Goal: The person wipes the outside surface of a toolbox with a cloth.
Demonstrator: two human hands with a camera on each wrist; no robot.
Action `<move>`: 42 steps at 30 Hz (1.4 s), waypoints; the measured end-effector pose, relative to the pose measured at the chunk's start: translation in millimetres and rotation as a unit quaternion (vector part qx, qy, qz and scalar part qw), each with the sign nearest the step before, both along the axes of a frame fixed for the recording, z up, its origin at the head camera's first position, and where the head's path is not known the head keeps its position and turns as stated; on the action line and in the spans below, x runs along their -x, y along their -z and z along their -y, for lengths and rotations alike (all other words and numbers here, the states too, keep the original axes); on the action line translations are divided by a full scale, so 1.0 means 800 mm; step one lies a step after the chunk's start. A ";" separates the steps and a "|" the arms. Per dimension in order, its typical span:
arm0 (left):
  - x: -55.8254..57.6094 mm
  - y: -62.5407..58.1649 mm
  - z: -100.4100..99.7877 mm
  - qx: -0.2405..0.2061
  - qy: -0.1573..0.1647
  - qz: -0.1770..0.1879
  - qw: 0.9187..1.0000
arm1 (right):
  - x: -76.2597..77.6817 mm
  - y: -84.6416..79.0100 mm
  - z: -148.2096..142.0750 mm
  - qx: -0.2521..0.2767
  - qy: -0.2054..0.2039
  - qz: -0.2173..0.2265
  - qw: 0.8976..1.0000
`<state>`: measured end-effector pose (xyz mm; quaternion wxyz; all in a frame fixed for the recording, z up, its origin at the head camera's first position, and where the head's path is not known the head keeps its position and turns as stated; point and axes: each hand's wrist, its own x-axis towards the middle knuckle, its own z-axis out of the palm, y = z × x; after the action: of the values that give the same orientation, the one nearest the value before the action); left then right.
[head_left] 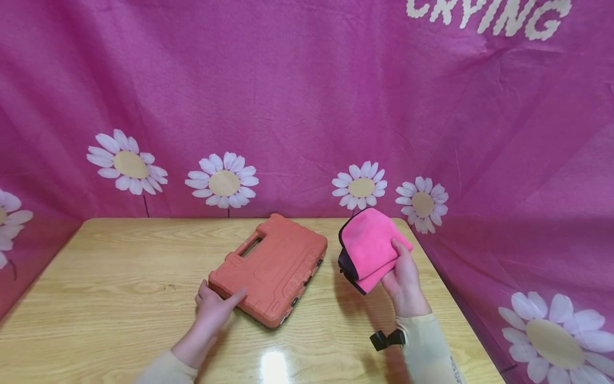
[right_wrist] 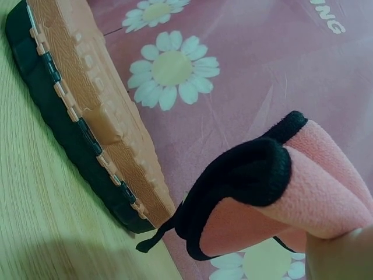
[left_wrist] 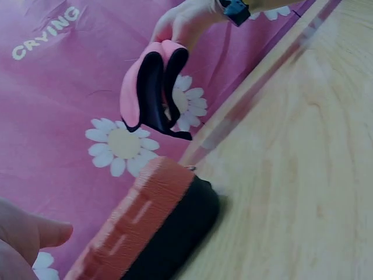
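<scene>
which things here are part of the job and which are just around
Part of the job, it seems:
pink black-trimmed fabric piece, held in the right hand
orange case, left hand at one corner

Just around:
wooden table
flowered backdrop

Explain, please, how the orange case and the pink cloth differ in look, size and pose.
The orange case has a stiff, moulded shell, while the pink cloth is soft-looking and folded. The case lies on the table; the cloth is held above it in the right hand. The case looks larger than the cloth as folded. Both combine a bright colour with black.
</scene>
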<state>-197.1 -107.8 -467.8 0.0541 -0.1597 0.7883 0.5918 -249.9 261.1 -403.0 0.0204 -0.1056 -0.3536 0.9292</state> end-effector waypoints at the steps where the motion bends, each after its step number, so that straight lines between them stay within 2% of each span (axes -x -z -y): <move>1: 0.000 0.002 -0.001 0.001 -0.002 -0.004 1.000 | 0.000 0.000 0.000 0.002 0.000 0.001 1.000; 6: 0.001 0.009 -0.005 0.002 -0.005 -0.027 1.000 | -0.001 0.000 0.000 0.002 -0.002 -0.001 1.000; 10: 0.003 0.010 -0.004 0.009 -0.003 -0.028 1.000 | 0.000 0.000 0.000 0.004 -0.004 -0.002 1.000; 20: 0.019 0.015 0.008 0.015 0.015 -0.043 0.999 | 0.000 0.001 0.000 0.002 0.008 0.009 1.000; 31: 0.046 0.014 0.030 -0.044 0.070 -0.016 0.996 | 0.002 0.003 -0.001 -0.001 0.004 0.007 1.000; 37: 0.060 0.019 0.043 -0.080 0.094 -0.028 0.992 | 0.003 0.002 -0.001 0.005 0.008 0.016 1.000; 42: 0.068 0.024 0.053 -0.112 0.100 -0.039 0.988 | 0.002 0.002 -0.001 0.004 0.008 0.019 1.000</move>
<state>-251.5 -150.3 -487.2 0.0999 -0.0496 0.7305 0.6737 -251.8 262.0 -405.0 0.0203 -0.1262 -0.3494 0.9282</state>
